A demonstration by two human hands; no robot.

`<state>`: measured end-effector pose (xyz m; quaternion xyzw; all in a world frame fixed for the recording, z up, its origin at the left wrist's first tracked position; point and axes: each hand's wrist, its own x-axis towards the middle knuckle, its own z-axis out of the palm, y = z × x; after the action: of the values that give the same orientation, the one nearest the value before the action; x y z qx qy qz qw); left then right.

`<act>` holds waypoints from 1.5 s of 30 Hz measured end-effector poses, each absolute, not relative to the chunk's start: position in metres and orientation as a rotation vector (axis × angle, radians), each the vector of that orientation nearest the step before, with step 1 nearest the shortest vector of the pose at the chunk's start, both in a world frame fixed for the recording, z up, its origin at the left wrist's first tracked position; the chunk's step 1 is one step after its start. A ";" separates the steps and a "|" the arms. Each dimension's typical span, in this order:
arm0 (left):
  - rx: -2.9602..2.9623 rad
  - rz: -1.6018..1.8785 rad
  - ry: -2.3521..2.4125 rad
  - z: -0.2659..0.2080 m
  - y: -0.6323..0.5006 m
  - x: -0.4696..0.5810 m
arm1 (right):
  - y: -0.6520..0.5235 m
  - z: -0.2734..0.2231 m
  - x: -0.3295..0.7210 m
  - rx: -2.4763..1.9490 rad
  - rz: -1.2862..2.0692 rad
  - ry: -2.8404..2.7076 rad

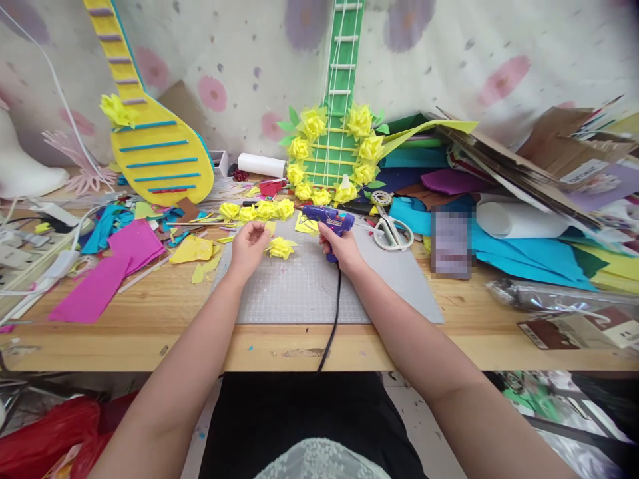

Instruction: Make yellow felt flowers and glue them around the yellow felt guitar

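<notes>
From my remote seat I have my right hand, at centre frame, grasping a purple hot-glue gun. Just left of centre, my left hand curls beside a yellow petal (whether pinched, I cannot tell). A yellow paper rose lies between the hands on the grey cutting mat.

On my feed, the left hand, the right hand and both arms are bare as far up as I can see. Below the table's near edge I make out plain black cloth and pale, round-edged lace with a floral pattern.
</notes>
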<state>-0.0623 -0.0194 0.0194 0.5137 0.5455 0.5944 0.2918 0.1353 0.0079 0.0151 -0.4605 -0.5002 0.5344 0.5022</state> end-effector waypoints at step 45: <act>1.514 0.768 1.475 0.104 0.001 -0.083 | 0.016 0.016 0.153 -1.112 1.333 -1.110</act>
<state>-0.0832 0.0014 0.1036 0.6073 0.5916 0.3080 0.4316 0.1529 0.0162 0.0162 -0.4629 -0.4617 0.5548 0.5146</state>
